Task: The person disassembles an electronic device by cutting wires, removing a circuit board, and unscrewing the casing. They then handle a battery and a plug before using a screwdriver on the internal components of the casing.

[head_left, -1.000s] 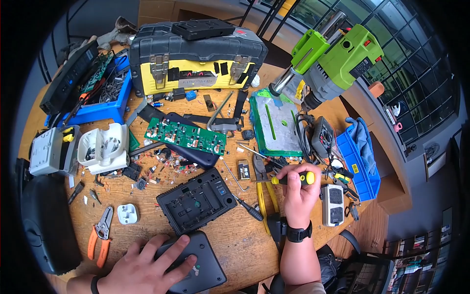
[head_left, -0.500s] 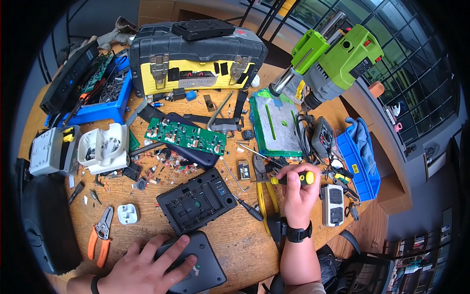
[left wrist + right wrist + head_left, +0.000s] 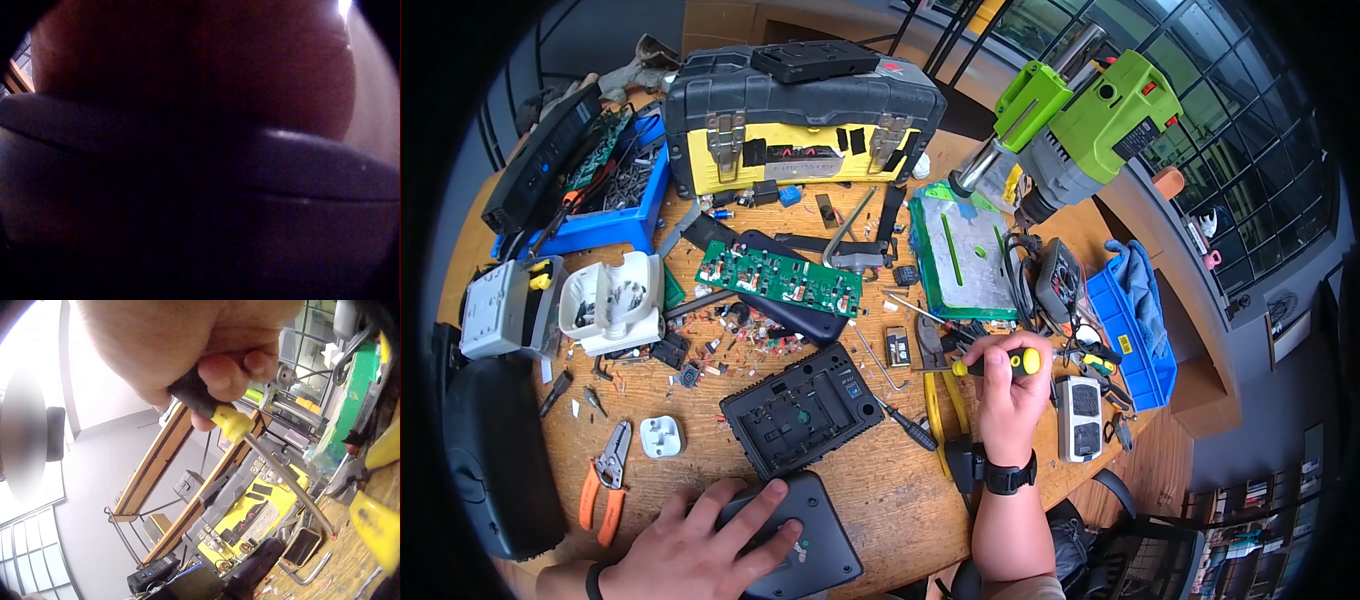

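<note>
My left hand [image 3: 700, 540] rests on a black plastic cover [image 3: 825, 550] at the table's front edge, fingers spread across it. Above the table, my right hand [image 3: 1012, 385] grips a screwdriver [image 3: 234, 423] by its black and yellow handle. In the right wrist view the metal shaft slants down to the right, its tip close over the tabletop. Just beyond the cover lies an open black charger-like housing [image 3: 800, 410] with contacts and a small screen. Skin and a dark smooth band fill the dim left wrist view.
A second screwdriver [image 3: 910, 428] and yellow-handled pliers [image 3: 940, 420] lie between the hands. Orange-handled wire strippers [image 3: 608, 480] and a white plug [image 3: 661, 437] are at left. Behind stand a green circuit board [image 3: 780, 278], a toolbox [image 3: 800, 130] and a green drill press [image 3: 1090, 120].
</note>
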{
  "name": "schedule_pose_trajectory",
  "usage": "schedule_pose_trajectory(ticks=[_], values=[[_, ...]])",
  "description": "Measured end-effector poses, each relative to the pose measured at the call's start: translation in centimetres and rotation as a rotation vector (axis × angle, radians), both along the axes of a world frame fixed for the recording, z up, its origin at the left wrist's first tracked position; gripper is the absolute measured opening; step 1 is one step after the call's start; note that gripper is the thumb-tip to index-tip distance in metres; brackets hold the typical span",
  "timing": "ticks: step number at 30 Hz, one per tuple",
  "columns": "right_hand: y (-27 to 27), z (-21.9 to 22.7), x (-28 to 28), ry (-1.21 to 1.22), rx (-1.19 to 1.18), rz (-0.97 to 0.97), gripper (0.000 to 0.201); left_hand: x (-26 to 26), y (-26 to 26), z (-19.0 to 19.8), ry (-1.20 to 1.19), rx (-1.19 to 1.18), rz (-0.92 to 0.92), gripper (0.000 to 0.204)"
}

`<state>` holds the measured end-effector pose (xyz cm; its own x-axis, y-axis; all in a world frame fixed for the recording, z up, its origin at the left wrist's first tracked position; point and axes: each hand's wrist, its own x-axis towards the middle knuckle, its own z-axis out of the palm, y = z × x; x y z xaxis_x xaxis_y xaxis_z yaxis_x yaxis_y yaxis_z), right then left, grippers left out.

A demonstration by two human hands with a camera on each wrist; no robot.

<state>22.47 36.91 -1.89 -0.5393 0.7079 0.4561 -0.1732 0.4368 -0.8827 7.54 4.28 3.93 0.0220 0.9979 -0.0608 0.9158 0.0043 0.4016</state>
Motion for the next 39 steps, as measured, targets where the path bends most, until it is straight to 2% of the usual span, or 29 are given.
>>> schedule_pose_trajectory(ticks=[14, 19, 26, 39], values=[[0.07, -0.22, -0.3, -0.029, 0.03, -0.005, 0.014, -0.02, -0.03, 0.04, 0.008, 0.004, -0.002, 0.093], [0.09, -0.14, 0.1, 0.105, 0.012, 0.018, 0.015, -0.03, -0.03, 0.0, -0.001, -0.012, 0.001, 0.093], [-0.08, -0.2, 0.16, 0.018, 0.04, 0.066, 0.017, -0.08, 0.04, -0.15, 0.011, 0.005, -0.01, 0.096], [-0.19, -0.08, 0.09, 0.013, 0.022, 0.082, 0.018, -0.08, 0.0, 0.1, 0.01, -0.002, -0.008, 0.094]])
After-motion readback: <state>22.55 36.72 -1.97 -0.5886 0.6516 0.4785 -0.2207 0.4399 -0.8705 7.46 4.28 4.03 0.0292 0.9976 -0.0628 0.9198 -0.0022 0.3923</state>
